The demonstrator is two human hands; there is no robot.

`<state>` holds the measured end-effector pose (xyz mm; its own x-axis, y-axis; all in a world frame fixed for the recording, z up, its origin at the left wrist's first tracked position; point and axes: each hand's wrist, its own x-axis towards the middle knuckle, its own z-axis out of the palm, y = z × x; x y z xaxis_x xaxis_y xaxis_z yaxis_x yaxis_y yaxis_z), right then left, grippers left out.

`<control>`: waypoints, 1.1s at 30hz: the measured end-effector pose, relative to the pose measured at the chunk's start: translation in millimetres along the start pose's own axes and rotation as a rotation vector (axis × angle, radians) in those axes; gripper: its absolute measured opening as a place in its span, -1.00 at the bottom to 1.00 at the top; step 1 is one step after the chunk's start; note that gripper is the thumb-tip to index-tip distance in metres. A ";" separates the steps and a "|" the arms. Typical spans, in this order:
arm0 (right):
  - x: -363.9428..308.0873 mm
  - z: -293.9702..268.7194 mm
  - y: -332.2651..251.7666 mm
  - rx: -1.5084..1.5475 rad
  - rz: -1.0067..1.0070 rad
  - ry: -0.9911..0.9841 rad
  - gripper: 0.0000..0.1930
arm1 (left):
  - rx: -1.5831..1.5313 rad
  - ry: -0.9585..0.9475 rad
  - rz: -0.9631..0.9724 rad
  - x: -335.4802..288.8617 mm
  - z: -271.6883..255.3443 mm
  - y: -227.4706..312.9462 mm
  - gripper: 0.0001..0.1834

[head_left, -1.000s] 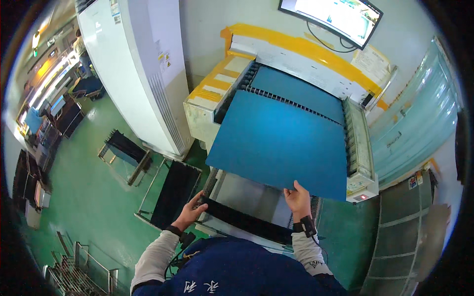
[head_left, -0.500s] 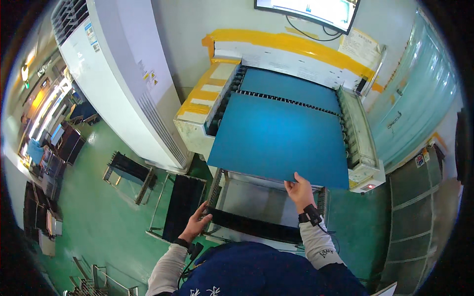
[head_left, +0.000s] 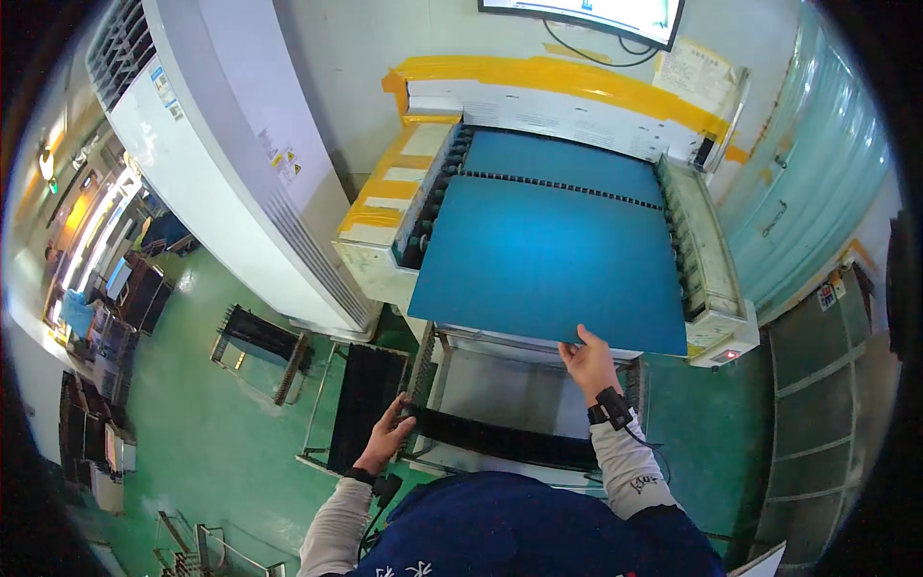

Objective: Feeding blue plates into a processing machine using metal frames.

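Note:
A large blue plate (head_left: 553,260) lies flat on the bed of a white and yellow machine (head_left: 413,163), its near edge sticking out past the machine's front. My right hand (head_left: 588,361) grips that near edge from below, thumb on top. My left hand (head_left: 389,435) rests on the black front rail of a metal rack (head_left: 510,438) that stands under the plate's overhang. A second blue sheet (head_left: 562,159) lies further in on the machine bed, behind a row of black rollers.
A tall white cabinet unit (head_left: 221,163) stands at the left. Black trays on a low metal stand (head_left: 361,404) sit left of the rack. A monitor (head_left: 586,14) hangs above the machine. Teal panels (head_left: 817,183) line the right wall over a green floor.
The view has shifted closer to the machine. The blue plate now lies flatter and further onto the bed, with my right hand still at its near edge and my left hand on the rack.

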<state>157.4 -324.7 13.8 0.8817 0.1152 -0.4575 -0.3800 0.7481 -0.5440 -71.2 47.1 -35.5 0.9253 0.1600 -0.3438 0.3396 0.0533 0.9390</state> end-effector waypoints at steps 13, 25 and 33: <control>14.0 0.4 -3.7 0.035 0.046 -0.004 -0.79 | -0.024 0.011 0.061 -2.0 1.1 -12.6 -0.26; 26.7 1.4 -5.6 0.037 -0.002 -0.045 -0.81 | 0.003 0.000 -0.021 -15.7 5.8 6.7 -0.29; 36.7 5.0 -9.7 0.041 0.002 -0.036 -0.80 | -0.101 -0.007 0.026 -7.1 1.9 -11.2 -0.27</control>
<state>194.8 -324.5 5.8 0.8908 0.1396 -0.4323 -0.3704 0.7741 -0.5133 -81.2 43.4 -43.5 0.9351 0.1554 -0.3185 0.2967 0.1482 0.9434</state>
